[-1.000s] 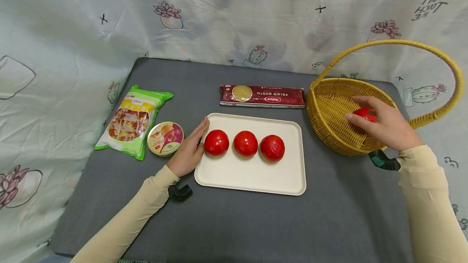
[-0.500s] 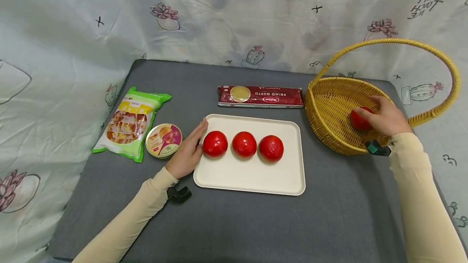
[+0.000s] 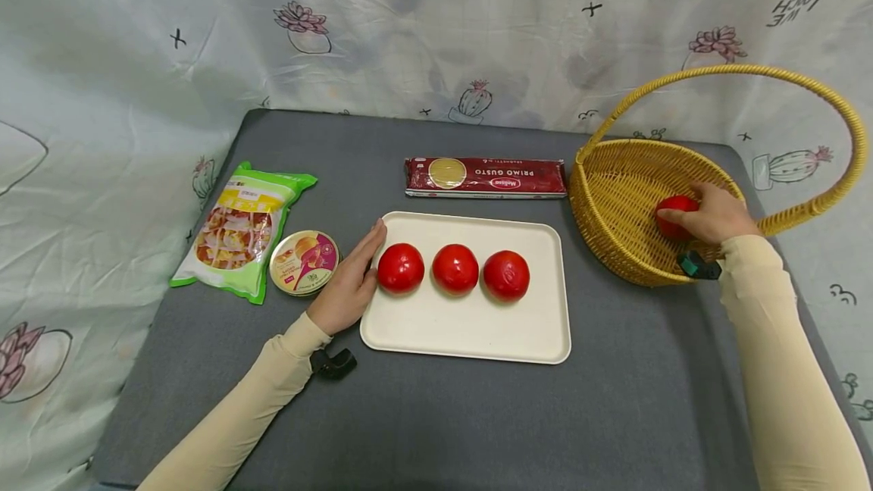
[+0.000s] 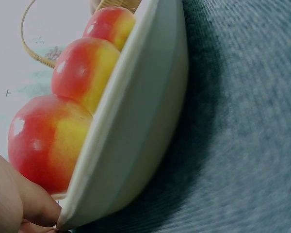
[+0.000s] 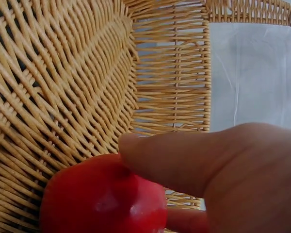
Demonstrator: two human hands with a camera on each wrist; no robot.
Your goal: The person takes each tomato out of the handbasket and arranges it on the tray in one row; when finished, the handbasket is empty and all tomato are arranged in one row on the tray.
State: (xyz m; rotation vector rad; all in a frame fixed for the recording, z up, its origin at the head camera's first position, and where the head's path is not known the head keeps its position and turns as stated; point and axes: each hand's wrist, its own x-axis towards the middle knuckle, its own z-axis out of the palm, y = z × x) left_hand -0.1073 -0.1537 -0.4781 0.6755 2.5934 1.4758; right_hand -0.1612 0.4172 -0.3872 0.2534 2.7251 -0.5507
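Inside the yellow wicker basket (image 3: 603,237), my right hand (image 3: 719,214) grips a red apple (image 3: 675,217) low against the woven bottom. Its thumb (image 5: 174,158) lies over the apple's top in the right wrist view; most of the other fingers are hidden. At the left edge of a cream tray (image 3: 470,328) rests my left hand (image 3: 348,283), its fingers straight along the rim. A row of three apples stands on the tray: left (image 3: 400,269), middle (image 3: 455,270) and right (image 3: 506,276). From the left wrist they show red with yellow sides.
A dark red spaghetti packet (image 3: 486,177) lies behind the tray. To the left are a round tin (image 3: 305,262) and a green-and-white food bag (image 3: 244,232). The basket's tall handle (image 3: 750,70) arches above the right side. A printed curtain (image 3: 409,36) hangs behind the grey table (image 3: 436,423).
My right hand has lowered the apple onto the basket's bottom and moved slightly left, then stayed nearly still. My left hand keeps its place at the tray's edge.
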